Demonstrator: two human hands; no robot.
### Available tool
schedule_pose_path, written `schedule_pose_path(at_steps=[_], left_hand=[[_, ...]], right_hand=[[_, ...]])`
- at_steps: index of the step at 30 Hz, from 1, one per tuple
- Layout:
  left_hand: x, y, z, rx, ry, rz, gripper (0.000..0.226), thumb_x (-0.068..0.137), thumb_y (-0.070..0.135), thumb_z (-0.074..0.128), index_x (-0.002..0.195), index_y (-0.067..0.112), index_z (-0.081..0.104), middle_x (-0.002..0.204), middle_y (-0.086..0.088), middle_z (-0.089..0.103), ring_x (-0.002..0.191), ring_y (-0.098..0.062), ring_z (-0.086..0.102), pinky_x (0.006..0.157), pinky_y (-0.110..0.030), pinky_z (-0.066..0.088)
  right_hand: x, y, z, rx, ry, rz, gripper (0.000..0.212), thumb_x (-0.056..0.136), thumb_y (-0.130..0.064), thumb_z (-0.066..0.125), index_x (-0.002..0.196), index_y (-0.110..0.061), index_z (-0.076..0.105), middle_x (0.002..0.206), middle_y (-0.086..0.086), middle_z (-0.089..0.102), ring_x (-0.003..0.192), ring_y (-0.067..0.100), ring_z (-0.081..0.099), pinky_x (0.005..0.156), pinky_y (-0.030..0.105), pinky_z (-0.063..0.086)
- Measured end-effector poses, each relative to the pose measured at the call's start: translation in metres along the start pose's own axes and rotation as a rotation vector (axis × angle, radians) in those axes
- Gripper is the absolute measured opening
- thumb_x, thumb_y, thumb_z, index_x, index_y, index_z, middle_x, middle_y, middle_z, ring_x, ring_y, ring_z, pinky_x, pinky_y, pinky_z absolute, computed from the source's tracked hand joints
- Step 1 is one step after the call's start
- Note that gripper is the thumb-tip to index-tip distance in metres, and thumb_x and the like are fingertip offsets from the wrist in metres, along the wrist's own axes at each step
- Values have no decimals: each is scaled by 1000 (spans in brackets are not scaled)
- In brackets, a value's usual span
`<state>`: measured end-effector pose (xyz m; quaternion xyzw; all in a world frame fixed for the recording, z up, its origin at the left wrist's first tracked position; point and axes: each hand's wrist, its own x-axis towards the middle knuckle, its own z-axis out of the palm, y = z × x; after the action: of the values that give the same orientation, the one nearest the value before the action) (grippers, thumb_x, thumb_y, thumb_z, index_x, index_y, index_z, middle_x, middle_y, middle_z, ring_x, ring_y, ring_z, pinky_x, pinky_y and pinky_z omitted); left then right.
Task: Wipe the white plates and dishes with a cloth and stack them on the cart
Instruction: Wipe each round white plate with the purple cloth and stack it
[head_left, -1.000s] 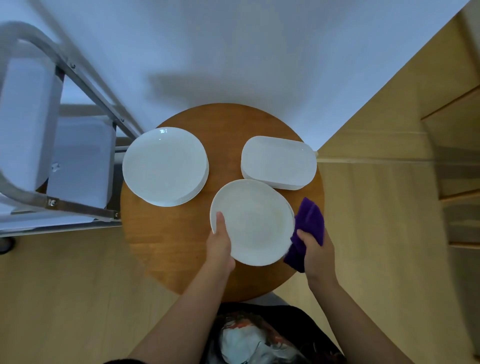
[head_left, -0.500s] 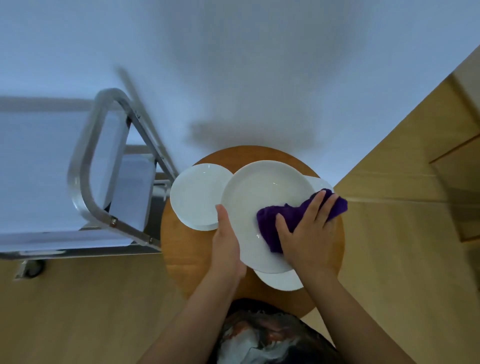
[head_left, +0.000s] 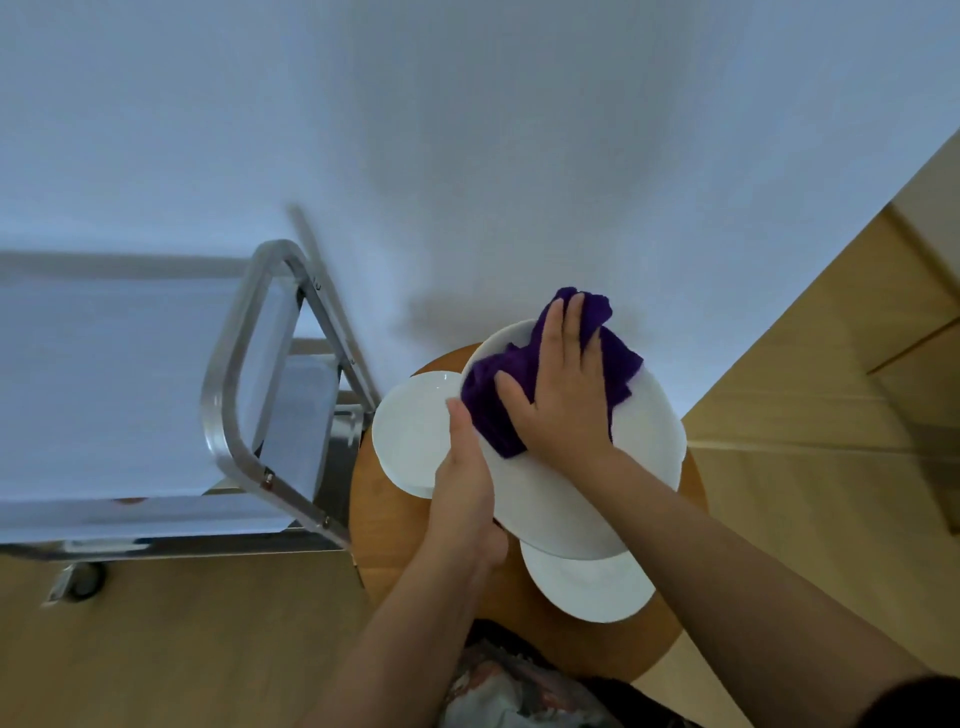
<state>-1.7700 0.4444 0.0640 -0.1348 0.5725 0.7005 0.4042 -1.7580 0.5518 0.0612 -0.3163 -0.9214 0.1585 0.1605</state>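
Wiping a raised white plate (head_left: 613, 467), the right hand (head_left: 563, 395) presses a purple cloth (head_left: 498, 410) flat-fingered, now swept up to the plate's 12 o'clock rim from its centre a moment ago, so this face seems nearly done. The left hand (head_left: 462, 499) grips the plate's 9 o'clock edge above the round tabletop (head_left: 395, 525). The cart (head_left: 244, 415) waits at 9 o'clock, just beside the tabletop, with open room on its shelf.

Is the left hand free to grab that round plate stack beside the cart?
Probably not yet: the left hand grips the raised plate being wiped, though the stack lies uncovered beside it.
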Motion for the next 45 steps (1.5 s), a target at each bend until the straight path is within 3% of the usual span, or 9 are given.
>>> schedule_pose_path(at_steps=[10,17,21,29,32,35,38,41,45], left_hand=[[-4,23,-6,-118,44,-7,63,86,66,43,131,23,52,121,-9,63,112,-27,58,98,-45,48],[8,34,-13,-222,-73,-126,71,80,71,48,110,9,66,102,-15,71,82,-30,72,58,-39,57],[14,38,-8,-229,-198,-182,79,78,75,44,124,13,59,115,-19,67,96,-37,68,70,-45,57],[26,50,-8,28,-275,-25,67,82,72,35,127,27,55,122,-8,64,111,-31,60,95,-49,48],[25,50,-5,59,-228,13,59,87,68,35,125,27,55,121,-8,64,110,-32,59,97,-52,46],[23,58,-1,124,-188,43,56,86,69,36,123,30,53,117,-5,63,108,-29,59,91,-49,50],[24,64,4,162,-248,16,65,83,71,37,128,26,51,123,-9,62,113,-33,57,100,-53,44],[21,72,8,157,-317,10,67,86,68,35,125,18,58,118,-15,65,110,-35,61,100,-53,45],[25,84,5,168,-334,-11,70,87,69,36,125,15,60,119,-16,65,111,-36,60,102,-52,43]], right_hand=[[-17,-22,-19,240,-425,-384,63,91,-28,42,149,-21,18,156,-1,19,139,19,22,112,26,12],[-35,-17,-51,512,-665,-264,55,80,-15,51,132,-31,47,126,-15,58,107,-8,52,85,10,44],[-33,0,-67,537,-761,-182,46,79,-9,51,116,-35,58,102,-29,62,94,-21,51,67,-1,41],[-21,40,-91,495,-931,-53,32,60,-16,50,79,-26,75,85,-11,73,87,7,64,79,18,51],[-3,43,-105,536,-835,20,22,68,-4,63,61,-23,73,64,-7,69,62,4,62,59,17,49],[12,39,-122,932,-425,285,41,70,14,51,50,-16,69,55,3,66,52,10,59,50,16,48],[6,17,-124,1049,-151,173,41,75,15,42,74,-14,71,71,-4,72,72,5,66,66,16,54],[-15,-5,-108,487,-415,-240,42,87,-5,48,123,-27,56,113,-23,59,105,-11,48,86,6,36],[-26,3,-94,155,-341,-529,61,87,-45,51,144,-32,31,152,-5,27,140,13,15,113,26,11]])
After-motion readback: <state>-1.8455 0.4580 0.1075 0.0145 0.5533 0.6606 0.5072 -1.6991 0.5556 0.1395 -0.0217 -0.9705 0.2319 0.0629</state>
